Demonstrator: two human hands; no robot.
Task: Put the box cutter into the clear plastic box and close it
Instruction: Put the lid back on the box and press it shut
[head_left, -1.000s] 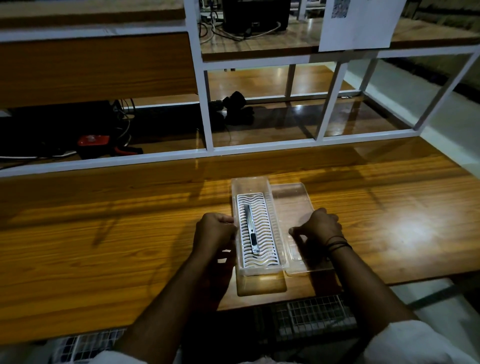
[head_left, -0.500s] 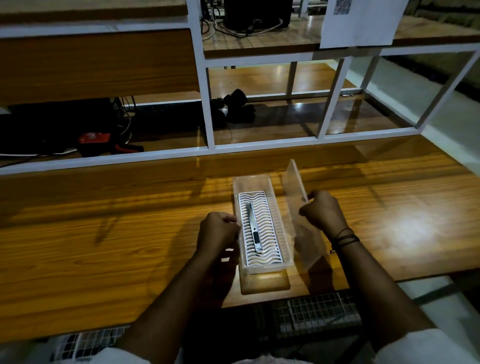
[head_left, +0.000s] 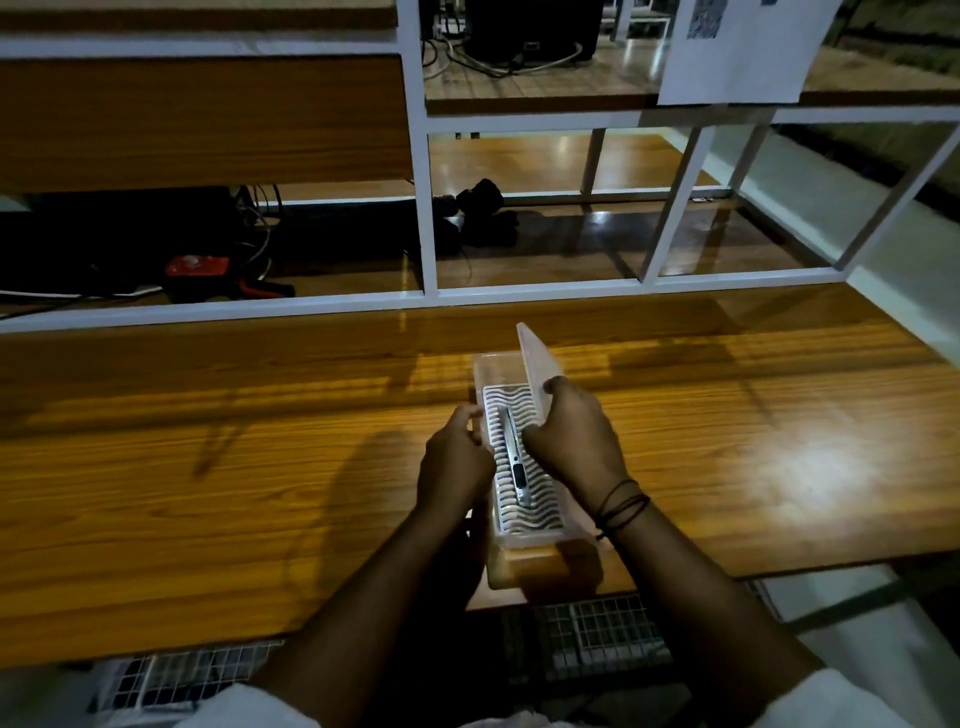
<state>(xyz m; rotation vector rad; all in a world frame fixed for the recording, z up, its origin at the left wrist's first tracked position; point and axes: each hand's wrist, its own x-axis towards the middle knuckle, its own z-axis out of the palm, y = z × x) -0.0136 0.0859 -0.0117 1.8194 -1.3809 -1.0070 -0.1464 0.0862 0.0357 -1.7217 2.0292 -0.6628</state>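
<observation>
The closing step is in hand: the box cutter (head_left: 515, 462) already lies lengthwise inside the clear plastic box (head_left: 524, 535), on a white insert with a wavy pattern, just below the middle of the frame. The lid (head_left: 535, 364) stands tilted up over the box's right long side, roughly halfway down. The right hand (head_left: 574, 441) is pinched on the lid's free edge, fingers curled over it. The left hand (head_left: 454, 460) is pressed against the box's left wall, fingers closed on the rim, seemingly to steady it. By my reading, the next move calls for swinging the lid the rest of the way down toward the left and pressing until it seats on the rim, with the left fingers cleared off the rim so they are not caught; whether there is a catch to snap I cannot tell. The box sits at the near edge of a glossy wooden table (head_left: 208, 467) under dim light, with a bright glare patch at centre right. Beyond it, a white metal frame (head_left: 426, 208) holds further wooden shelves; a red and black tool (head_left: 200, 270) lies at middle left among cables, and a white sheet of paper (head_left: 743, 47) hangs at upper right.
</observation>
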